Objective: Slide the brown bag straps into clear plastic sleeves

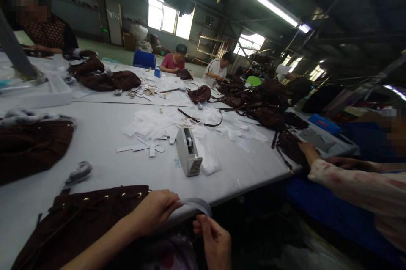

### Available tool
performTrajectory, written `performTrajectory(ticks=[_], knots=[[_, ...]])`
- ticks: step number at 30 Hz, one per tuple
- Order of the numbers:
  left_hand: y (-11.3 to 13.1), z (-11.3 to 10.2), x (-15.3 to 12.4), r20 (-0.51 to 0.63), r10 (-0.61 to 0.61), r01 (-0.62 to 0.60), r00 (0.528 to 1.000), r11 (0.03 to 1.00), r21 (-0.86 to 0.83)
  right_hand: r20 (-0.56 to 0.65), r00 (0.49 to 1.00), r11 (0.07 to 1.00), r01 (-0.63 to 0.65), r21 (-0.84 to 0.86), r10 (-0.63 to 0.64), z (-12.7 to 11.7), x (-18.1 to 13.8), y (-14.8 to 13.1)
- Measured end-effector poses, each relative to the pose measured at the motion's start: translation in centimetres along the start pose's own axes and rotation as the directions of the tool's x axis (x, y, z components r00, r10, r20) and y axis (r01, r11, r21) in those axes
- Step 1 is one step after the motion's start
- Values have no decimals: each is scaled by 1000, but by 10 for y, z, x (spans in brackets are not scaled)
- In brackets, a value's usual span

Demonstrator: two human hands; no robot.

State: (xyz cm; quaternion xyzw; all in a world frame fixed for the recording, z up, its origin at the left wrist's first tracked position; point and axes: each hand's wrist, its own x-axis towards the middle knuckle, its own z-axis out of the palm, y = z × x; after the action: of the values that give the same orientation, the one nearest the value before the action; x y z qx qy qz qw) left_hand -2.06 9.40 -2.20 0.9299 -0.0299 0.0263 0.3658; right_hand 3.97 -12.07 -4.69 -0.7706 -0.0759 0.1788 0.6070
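Observation:
A greyish, see-through strip (197, 203) bends in an arc between my two hands at the table's front edge. My left hand (158, 207) is closed on one end of it, above the corner of a dark brown drawstring bag (95, 215) with gold eyelets. Lower and to the right, my right hand (214, 236) pinches the strip's other end between thumb and fingers. Behind the bag, its strap ends in a bundle of grey wrapping (80, 170). A grey tape dispenser (189, 153) stands just beyond my hands.
White paper strips (142, 147) and thin white sheets (149, 122) are strewn mid-table. Another brown bag (34, 147) lies at the left, with more bags (266, 113) heaped at the back right. A co-worker's sleeved arm (342, 177) reaches in from the right; other people sit across the table.

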Motion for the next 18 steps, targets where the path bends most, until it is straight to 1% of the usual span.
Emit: performTrajectory(ticks=[2, 3, 4, 6, 7, 9, 11, 12, 14, 16, 18], knots=[[6, -10, 3, 38, -49, 53, 998, 992, -116, -177, 982, 996, 54, -75, -66, -15, -2, 8], [10, -15, 5, 67, -59, 69, 996, 984, -166, -209, 970, 989, 105, -109, -126, -18, -3, 12], [13, -19, 6, 96, -68, 87, 993, 974, -209, -193, 962, 976, 166, -144, -192, -19, -3, 15], [18, -27, 10, 130, -100, 133, 986, 951, -280, -79, 955, 942, 267, -202, -287, -15, -3, 23], [20, -30, 11, 142, -120, 160, 982, 936, -314, -38, 953, 933, 287, -216, -302, -11, -2, 26], [20, -37, 12, 178, -162, 219, 971, 899, -379, -40, 955, 931, 278, -236, -295, -6, 1, 31], [17, -44, 10, 243, -172, 264, 955, 868, -420, -42, 960, 930, 259, -259, -278, -8, 7, 28], [15, -47, 10, 279, -162, 274, 946, 860, -431, -9, 964, 928, 254, -274, -267, -13, 10, 23], [12, -52, 8, 340, -116, 266, 933, 859, -438, 111, 964, 918, 263, -297, -240, -28, 18, 6], [9, -54, 9, 393, -42, 228, 919, 868, -441, 244, 950, 914, 267, -305, -196, -49, 23, -18], [8, -55, 11, 445, 29, 204, 895, 861, -466, 384, 919, 933, 214, -289, -92, -73, 24, -40]])
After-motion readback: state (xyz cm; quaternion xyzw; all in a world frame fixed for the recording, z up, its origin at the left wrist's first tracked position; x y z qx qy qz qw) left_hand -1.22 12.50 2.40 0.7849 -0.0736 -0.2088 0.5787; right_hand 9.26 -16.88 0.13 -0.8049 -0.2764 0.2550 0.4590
